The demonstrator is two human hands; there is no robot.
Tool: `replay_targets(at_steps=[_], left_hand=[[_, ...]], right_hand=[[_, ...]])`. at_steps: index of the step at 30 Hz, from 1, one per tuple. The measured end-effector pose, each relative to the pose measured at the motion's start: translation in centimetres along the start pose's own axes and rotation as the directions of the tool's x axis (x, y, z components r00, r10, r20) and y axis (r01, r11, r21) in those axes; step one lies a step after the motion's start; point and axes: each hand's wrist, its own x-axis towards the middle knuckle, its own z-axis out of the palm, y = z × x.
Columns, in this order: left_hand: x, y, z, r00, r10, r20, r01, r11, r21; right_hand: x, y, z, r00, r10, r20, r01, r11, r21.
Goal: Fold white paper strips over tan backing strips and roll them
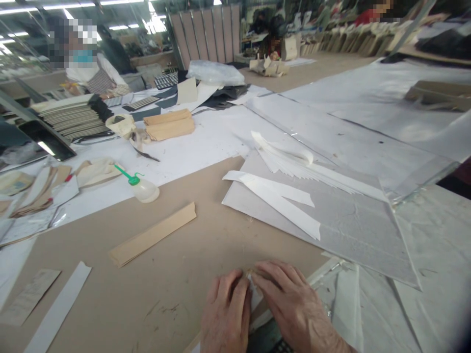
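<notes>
My left hand (227,310) and my right hand (294,301) are close together at the table's near edge. Between them shows part of a white strip (254,294) with a bit of tan along it. The fingers of both hands are closed on this strip, the tips bent down and nearly meeting. Most of the strip is hidden under the hands. Ahead and to the left lies a folded tan strip (156,234). Loose white strips (281,198) rest crossed on a grey board (349,230), and a fanned stack of white strips (324,174) is behind them.
A glue bottle with a green nozzle (145,189) lies at the left. Nearer are a long white strip (61,306) and a paper slip (31,296). Beyond are folded tan pieces (169,125), a phone (47,140) and a striped stack (69,117). A masked person (95,76) works across the table.
</notes>
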Motion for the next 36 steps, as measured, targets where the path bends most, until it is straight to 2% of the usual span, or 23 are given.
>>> replay_targets(at_steps=[4, 11, 16, 26, 31, 36], left_hand=[[0.1, 0.0, -0.2, 1.000, 0.023, 0.004, -0.022, 1.000, -0.019], [0.2, -0.2, -0.2, 0.995, -0.100, -0.007, 0.099, 0.993, -0.070], [1.3, 0.2, -0.5, 0.999, -0.047, -0.014, 0.047, 0.998, -0.036], [2.2, 1.0, 0.2, 0.997, -0.054, -0.060, 0.049, 0.995, -0.083], [2.2, 1.0, 0.1, 0.999, 0.018, -0.049, -0.020, 0.999, -0.040], [1.9, 1.1, 0.0, 0.982, 0.186, -0.021, -0.181, 0.974, 0.135]], right_hand=[[-0.5, 0.1, 0.0, 0.998, 0.040, -0.050, -0.034, 0.994, 0.105], [-1.0, -0.3, 0.8, 0.996, -0.007, -0.094, 0.010, 1.000, 0.024], [-1.5, 0.1, 0.9, 0.992, 0.013, -0.122, -0.011, 1.000, 0.011], [-1.5, 0.2, 0.8, 0.989, 0.036, -0.144, -0.029, 0.998, 0.050], [-1.5, 0.2, 0.8, 0.985, 0.041, -0.169, -0.032, 0.998, 0.059], [-1.5, 0.4, 0.9, 0.984, 0.037, -0.173, -0.028, 0.998, 0.054]])
